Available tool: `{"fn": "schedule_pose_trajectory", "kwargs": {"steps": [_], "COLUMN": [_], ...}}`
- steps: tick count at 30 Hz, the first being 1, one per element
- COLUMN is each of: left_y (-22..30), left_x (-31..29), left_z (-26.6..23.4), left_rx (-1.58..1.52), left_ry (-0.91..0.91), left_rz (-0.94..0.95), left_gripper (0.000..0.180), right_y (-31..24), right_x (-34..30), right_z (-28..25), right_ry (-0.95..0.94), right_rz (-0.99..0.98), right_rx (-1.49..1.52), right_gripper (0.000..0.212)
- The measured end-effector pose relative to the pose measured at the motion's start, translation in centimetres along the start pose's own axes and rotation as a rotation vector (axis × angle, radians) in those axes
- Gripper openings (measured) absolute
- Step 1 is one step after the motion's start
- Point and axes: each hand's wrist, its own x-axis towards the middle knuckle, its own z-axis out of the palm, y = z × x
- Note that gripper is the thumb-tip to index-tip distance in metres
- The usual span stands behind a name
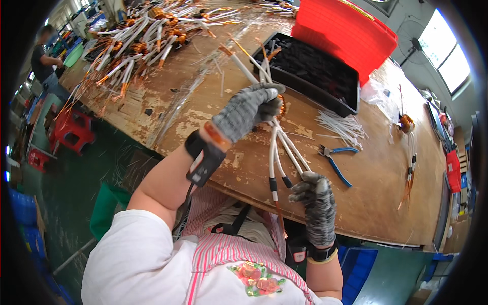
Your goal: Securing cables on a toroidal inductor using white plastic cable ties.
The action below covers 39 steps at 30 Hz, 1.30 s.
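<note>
A copper-wound coil (283, 108) with white-sleeved leads (273, 152) is held just above the near edge of a worn wooden table (391, 208). The person's left hand (249, 110), in a grey knitted glove, has its fingers closed around the coil, partly hiding it; some leads fan out past it toward the far side, their copper ends bare, while others hang toward the near side. The right hand (314, 203), gloved alike, has its fingers drawn in narrowly on the end of the rightmost near lead, and whatever else lies between them is hidden. Just left of those fingers, two other leads carry black sleeves (273, 184). To the right of the leads lie blue-handled pliers (336, 161), their handles spread, and farther back a loose heap of thin white strips (343, 127). Beyond these stands a black tray (328, 98) of small black pieces (312, 58), with a red plastic bin (345, 35) behind it. Another coil (405, 123) lies well to the right, near a clear plastic bag (381, 99). Many more coils are piled far left (147, 43), and past them another person (41, 61) stands beside a green basin (74, 55).
</note>
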Motion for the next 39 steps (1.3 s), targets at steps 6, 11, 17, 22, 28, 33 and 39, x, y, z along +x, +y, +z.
{"fn": "schedule_pose_trajectory", "kwargs": {"steps": [6,11,17,22,28,33,39], "left_y": [-1.4,-3.2,-4.0,-3.8,-4.0,-4.3,-4.1], "left_x": [-6.9,-8.7,-8.4,-8.2,-6.9,-6.4,-7.6], "left_z": [2.0,0.4,-0.6,-1.5,-1.3,-0.7,-2.7], "left_rx": [1.100,1.563,1.261,0.484,0.365,0.544,0.339], "left_ry": [-0.169,-0.427,-0.040,0.068,-0.099,-0.150,-0.175], "left_rz": [0.559,0.596,0.154,-0.338,-0.596,-0.567,-0.534], "left_gripper": [0.016,0.020,0.017,0.032,0.036,0.031,0.027], "right_y": [-2.1,-2.2,-1.7,-2.0,-1.3,-1.9,-2.5], "right_x": [-0.1,-2.1,-2.2,-1.7,-1.5,-1.1,0.0], "right_z": [-7.4,-10.7,-9.3,-6.4,-4.7,-3.4,-6.3], "right_ry": [0.060,0.464,0.252,-0.008,-0.241,-0.373,-0.185], "right_rz": [-0.125,-0.273,-0.112,-0.060,-0.018,-0.125,0.046], "right_rx": [0.381,-0.634,-0.835,-0.941,-0.991,-1.175,-0.856], "right_gripper": [0.042,0.024,0.025,0.020,0.020,0.018,0.018]}}
